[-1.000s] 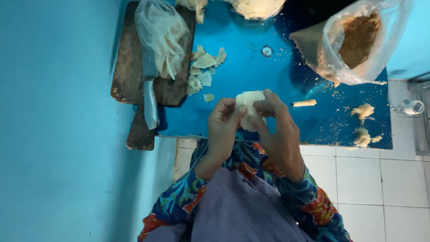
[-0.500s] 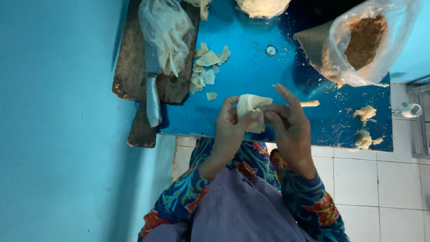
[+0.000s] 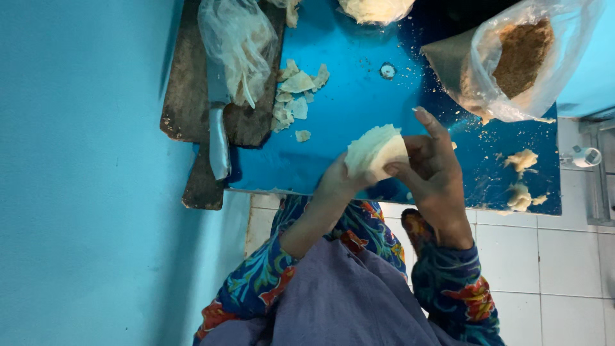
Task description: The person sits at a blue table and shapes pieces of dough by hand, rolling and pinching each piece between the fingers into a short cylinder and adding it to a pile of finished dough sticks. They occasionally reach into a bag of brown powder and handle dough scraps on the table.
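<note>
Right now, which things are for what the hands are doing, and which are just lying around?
In use:
- pale wrapper, held between the left hand and the right hand
- bag of brown filling, open beside them

Lying about:
- knife on the wooden board
- wrapper scraps
- dough lumps

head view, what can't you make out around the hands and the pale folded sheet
- Left hand: its fingers are behind the pale folded sheet, so its grip is hidden.
- Inside of the sheet: the fold and the right hand cover it.
- Pale mound: cut off by the top edge.
- Knife: its blade is partly under the crumpled plastic bag.
</note>
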A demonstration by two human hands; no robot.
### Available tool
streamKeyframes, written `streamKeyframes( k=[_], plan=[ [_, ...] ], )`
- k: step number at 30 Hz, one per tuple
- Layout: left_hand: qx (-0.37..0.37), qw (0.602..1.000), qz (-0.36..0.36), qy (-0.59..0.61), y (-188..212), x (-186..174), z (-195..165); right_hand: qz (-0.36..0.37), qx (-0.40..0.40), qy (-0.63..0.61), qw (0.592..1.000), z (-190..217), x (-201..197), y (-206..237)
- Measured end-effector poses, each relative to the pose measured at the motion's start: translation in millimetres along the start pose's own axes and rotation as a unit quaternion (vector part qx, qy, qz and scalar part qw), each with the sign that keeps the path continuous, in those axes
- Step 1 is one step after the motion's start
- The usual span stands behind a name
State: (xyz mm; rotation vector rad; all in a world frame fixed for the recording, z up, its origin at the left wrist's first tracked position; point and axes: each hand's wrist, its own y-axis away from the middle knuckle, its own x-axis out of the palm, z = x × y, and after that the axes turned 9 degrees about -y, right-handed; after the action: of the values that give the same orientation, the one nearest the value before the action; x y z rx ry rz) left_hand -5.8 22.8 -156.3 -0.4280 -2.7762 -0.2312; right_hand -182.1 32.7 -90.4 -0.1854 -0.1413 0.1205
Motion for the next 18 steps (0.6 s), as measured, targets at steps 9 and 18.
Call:
streamKeyframes(
  k=[9,18],
  plan=[
    [0.146,0.962,-0.146,-0.179,-14.7,-13.6,-26.9,-0.037,-0.032,0.175,0.983,6.0,-2.8,0.8],
    [0.306,0.706,-0.073,-0.635,-5.0,-55.3,-49.9,-0.001,0.019,0.360,0.933,20.0,-23.8,29.0]
  ],
)
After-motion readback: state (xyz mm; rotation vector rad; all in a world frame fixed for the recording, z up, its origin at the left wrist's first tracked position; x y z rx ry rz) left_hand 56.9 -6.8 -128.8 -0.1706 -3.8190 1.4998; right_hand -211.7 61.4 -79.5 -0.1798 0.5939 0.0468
